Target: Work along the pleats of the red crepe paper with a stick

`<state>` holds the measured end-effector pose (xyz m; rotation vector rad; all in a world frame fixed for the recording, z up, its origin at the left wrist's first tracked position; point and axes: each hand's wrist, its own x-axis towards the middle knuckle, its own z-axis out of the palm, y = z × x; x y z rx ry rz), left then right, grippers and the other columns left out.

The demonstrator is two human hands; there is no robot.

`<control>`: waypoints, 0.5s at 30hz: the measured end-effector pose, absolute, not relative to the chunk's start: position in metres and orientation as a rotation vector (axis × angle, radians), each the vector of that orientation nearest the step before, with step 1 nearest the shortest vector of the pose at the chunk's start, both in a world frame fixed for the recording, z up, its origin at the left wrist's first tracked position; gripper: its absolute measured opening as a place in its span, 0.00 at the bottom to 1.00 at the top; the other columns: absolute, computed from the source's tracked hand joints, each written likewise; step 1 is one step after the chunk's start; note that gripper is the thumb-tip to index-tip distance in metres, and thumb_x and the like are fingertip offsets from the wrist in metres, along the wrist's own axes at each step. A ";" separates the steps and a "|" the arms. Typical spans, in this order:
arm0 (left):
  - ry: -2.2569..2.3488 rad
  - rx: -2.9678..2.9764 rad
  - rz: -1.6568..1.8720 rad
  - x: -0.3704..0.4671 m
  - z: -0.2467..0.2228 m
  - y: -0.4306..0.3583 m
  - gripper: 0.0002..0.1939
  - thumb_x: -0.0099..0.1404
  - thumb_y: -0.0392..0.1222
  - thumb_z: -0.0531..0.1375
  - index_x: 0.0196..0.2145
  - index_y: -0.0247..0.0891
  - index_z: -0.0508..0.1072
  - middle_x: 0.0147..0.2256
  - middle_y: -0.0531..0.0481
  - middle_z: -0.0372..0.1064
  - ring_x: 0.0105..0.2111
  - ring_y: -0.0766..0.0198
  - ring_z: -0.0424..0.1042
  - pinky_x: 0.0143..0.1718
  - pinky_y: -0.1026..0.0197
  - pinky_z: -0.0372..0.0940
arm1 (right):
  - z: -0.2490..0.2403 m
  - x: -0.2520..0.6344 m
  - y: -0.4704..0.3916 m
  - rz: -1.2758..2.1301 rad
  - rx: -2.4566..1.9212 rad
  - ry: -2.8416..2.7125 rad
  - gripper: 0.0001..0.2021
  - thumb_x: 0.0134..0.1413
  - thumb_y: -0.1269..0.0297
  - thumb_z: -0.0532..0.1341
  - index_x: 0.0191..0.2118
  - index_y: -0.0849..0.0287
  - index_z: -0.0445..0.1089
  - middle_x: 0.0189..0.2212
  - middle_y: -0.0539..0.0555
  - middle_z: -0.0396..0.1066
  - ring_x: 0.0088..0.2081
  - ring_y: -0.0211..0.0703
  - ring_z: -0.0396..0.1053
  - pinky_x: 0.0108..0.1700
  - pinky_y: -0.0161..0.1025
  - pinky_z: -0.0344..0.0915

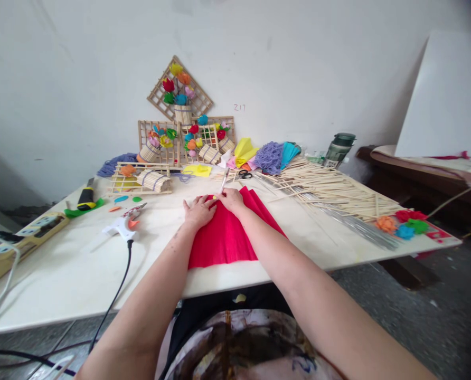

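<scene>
A sheet of red crepe paper [223,237] lies on the table in front of me, with a folded or second layer at its right. My left hand [200,212] rests flat on its upper left part, fingers apart and thumb out to the side. My right hand [231,200] grips a slim white pen [224,180], held upright over the paper's far edge. Between the fingertips of both hands a small yellow piece [215,197] shows on the red; the fingers partly hide it.
To the left are a glue gun [122,226], a utility knife [87,196] and a power strip [25,243]. Bamboo sticks [338,190] and metal wires [358,227] spread rightward. Scissors [244,174], purple yarn [274,157] and flower lattices [158,142] stand behind; a bottle [338,150] is back right.
</scene>
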<state>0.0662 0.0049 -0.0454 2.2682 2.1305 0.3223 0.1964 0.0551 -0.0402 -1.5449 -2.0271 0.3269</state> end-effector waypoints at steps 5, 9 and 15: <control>2.141 2.266 0.303 0.067 -0.043 0.003 0.22 0.63 0.52 0.41 0.53 0.58 0.60 0.59 0.55 0.51 0.58 0.51 0.48 0.52 0.27 0.36 | -0.039 0.197 0.055 0.306 -1.554 -2.035 0.16 0.53 0.53 0.53 0.39 0.55 0.72 0.38 0.55 0.73 0.40 0.44 0.68 0.37 0.35 0.61; 2.141 2.263 0.286 0.068 -0.042 0.002 0.22 0.63 0.52 0.41 0.53 0.57 0.60 0.59 0.55 0.51 0.59 0.51 0.47 0.52 0.28 0.36 | -0.039 0.196 0.055 0.290 -1.567 -2.037 0.16 0.53 0.54 0.53 0.39 0.56 0.72 0.38 0.56 0.73 0.40 0.45 0.68 0.37 0.36 0.62; 2.132 2.263 0.307 0.068 -0.043 0.003 0.22 0.63 0.52 0.41 0.53 0.58 0.59 0.59 0.55 0.51 0.58 0.51 0.47 0.52 0.27 0.35 | -0.039 0.196 0.056 0.282 -1.576 -2.041 0.16 0.53 0.53 0.52 0.39 0.55 0.71 0.38 0.55 0.73 0.40 0.44 0.68 0.37 0.35 0.61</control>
